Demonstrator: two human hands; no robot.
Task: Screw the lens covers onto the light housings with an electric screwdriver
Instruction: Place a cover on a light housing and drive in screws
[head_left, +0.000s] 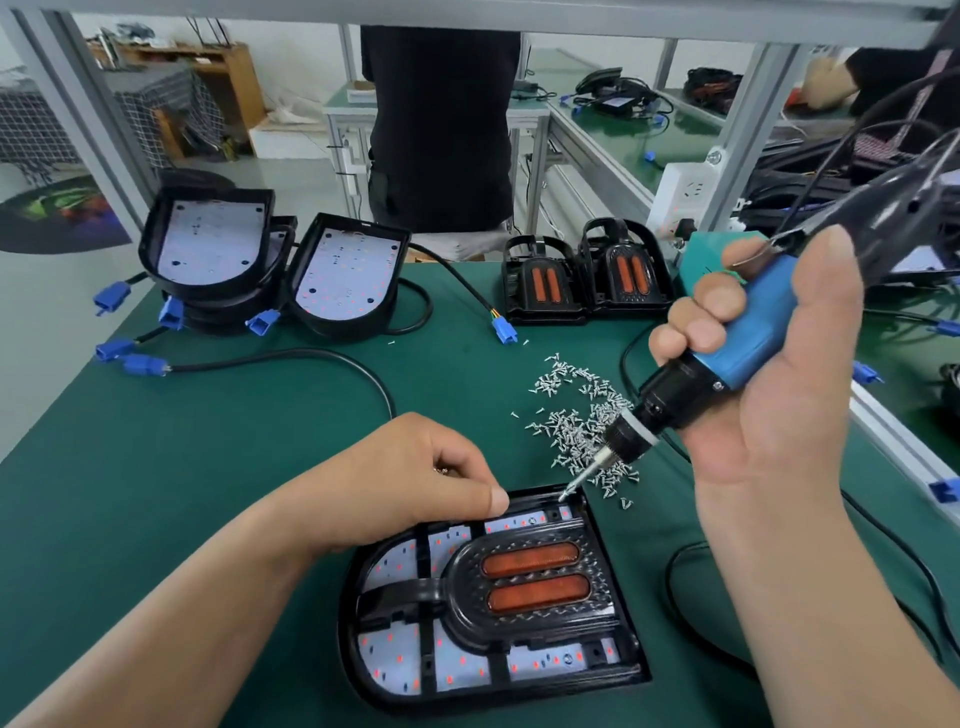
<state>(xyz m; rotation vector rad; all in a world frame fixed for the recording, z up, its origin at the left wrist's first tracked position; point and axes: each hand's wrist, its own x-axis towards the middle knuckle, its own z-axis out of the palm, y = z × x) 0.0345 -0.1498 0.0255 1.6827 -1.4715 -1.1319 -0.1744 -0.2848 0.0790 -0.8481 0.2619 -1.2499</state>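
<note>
A black light housing (363, 670) lies at the near centre of the green mat, with a black lens cover (524, 608) bearing two orange bars seated in it. My right hand (769, 395) grips a blue and black electric screwdriver (727, 353); its bit tip (566, 491) carries a screw just above the housing's far right corner. My left hand (415, 478) rests curled at the housing's far edge, thumb pressed to fingers; whether it pinches a screw is hidden. A heap of small silver screws (576, 421) lies just beyond.
Open housings (343, 275) with white boards and blue-plugged cables stack at the far left. Two lens covers (582, 280) stand at the far right. A black cable loops across the mat. A person in black stands behind the bench. A white power strip (685, 192) hangs on the frame.
</note>
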